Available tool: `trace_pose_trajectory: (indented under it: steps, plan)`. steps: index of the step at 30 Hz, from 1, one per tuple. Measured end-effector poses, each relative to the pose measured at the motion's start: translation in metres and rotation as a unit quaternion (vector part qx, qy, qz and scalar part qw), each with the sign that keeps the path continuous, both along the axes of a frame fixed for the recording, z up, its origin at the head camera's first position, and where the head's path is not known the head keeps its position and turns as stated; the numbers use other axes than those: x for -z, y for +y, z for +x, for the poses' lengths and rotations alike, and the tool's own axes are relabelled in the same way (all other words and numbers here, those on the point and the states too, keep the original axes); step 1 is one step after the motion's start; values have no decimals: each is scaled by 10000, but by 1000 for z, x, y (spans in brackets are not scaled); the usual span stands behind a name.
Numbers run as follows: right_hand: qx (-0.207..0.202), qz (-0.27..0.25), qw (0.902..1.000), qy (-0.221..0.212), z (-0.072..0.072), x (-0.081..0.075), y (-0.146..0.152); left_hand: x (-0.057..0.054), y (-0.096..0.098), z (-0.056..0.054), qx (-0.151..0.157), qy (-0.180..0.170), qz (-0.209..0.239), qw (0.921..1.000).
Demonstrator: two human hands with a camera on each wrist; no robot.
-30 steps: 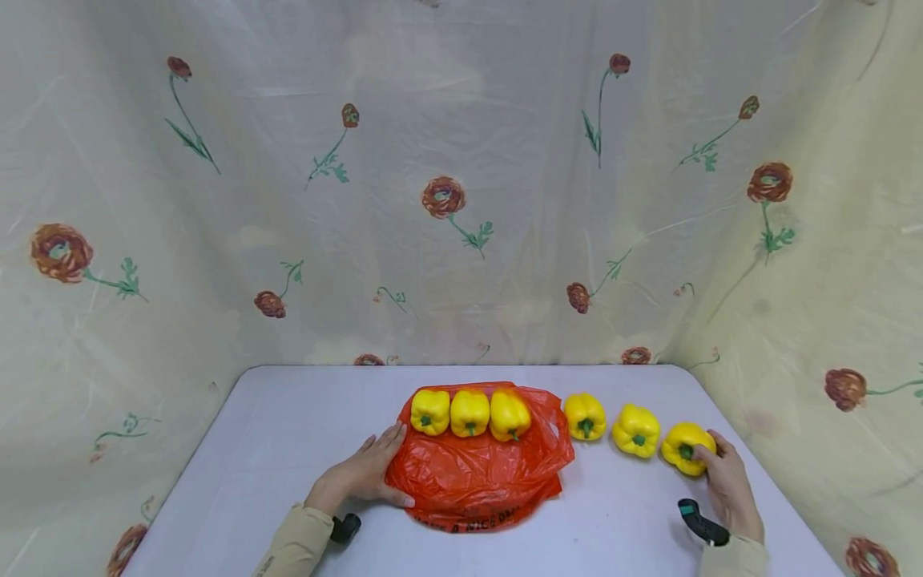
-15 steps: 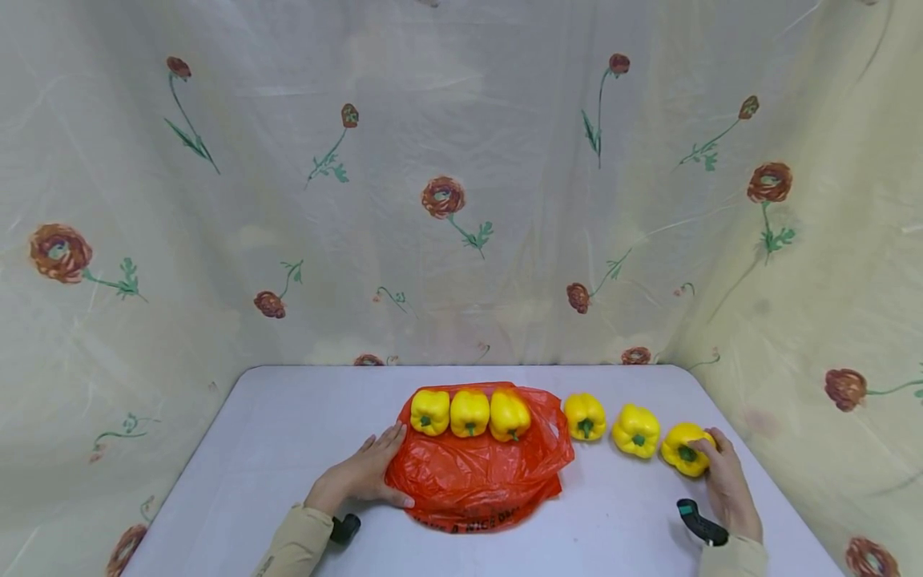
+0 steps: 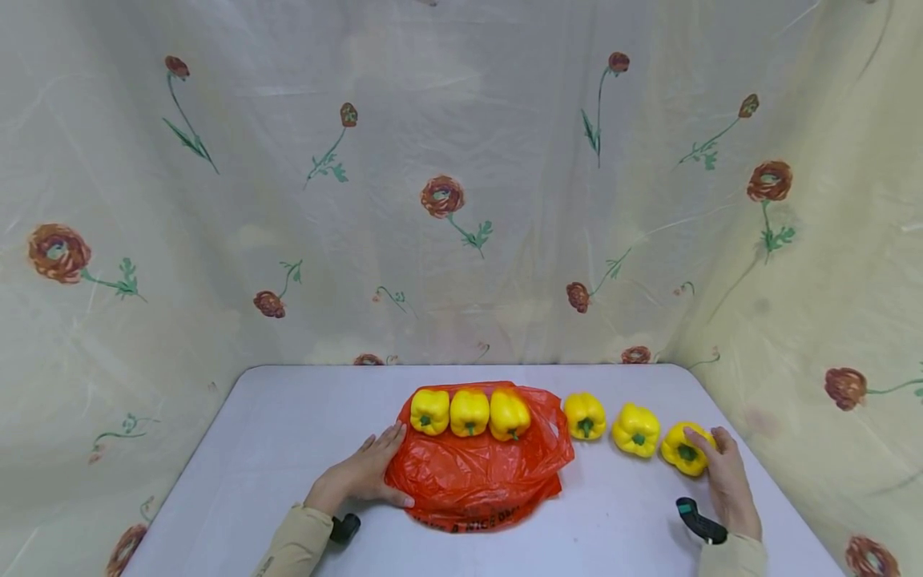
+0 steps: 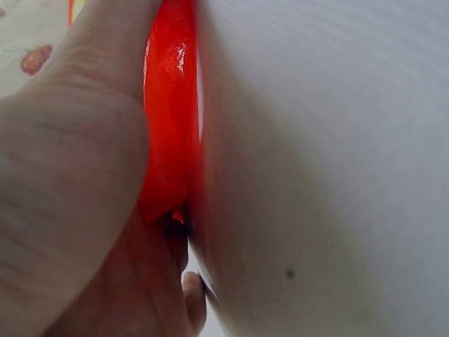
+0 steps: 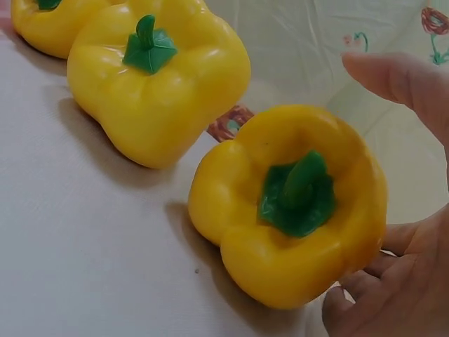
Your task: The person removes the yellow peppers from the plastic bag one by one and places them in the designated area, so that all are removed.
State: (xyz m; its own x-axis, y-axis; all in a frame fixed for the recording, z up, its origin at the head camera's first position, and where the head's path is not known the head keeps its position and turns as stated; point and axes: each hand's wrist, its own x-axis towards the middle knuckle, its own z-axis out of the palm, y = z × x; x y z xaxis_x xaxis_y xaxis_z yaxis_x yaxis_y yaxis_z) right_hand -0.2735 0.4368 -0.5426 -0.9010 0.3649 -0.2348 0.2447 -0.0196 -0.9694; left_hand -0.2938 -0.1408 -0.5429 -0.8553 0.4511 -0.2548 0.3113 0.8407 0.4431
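Observation:
A red plastic bag lies flat with printed lettering along its front edge. My left hand rests at the bag's left edge, fingers extended and thumb spread; in the left wrist view the red plastic runs beside the palm. Three yellow bell peppers sit in a row at the bag's far side. On the right, my right hand is beside the outermost yellow bell pepper. Its thumb stands raised away from the pepper in the right wrist view. Its other fingers are by the pepper's right side, partly hidden.
Two more yellow bell peppers, one near the bag and one farther right, stand between the bag and the outermost pepper. The white table is backed by a flowered curtain, which also hangs at both sides.
My right thumb has lifted up from near the stem of the outermost bell pepper. That pepper stays almost in place. The left hand and the bag have not visibly moved.

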Motion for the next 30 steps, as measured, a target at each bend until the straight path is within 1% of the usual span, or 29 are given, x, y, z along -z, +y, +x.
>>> trace_pose_trajectory:
  steps: [4,9,12,15,20,25,30]
  plan:
    - [185,505,9985,90,3,-7,-2,0,0,0,-7,-10,-39,10000]
    - [168,1101,9936,176,8,-25,-6,1,1,-1,-29,-39,-46,10000]
    - [95,1249,9914,370,10,-36,-9,1,0,-1,-38,-29,-40,10000]
    - [-26,1273,9895,689,11,-46,-13,1,0,-1,-29,-19,-59,10000]
    - [-240,1433,9819,1210,8,-61,-26,0,0,-1,-27,-39,-48,10000]
    - [-447,1504,9768,1457,5,-78,-46,-2,0,-1,-15,-15,-31,10000]
    - [-777,1520,9714,1651,4,-90,-67,-1,0,-1,-33,-54,-64,10000]
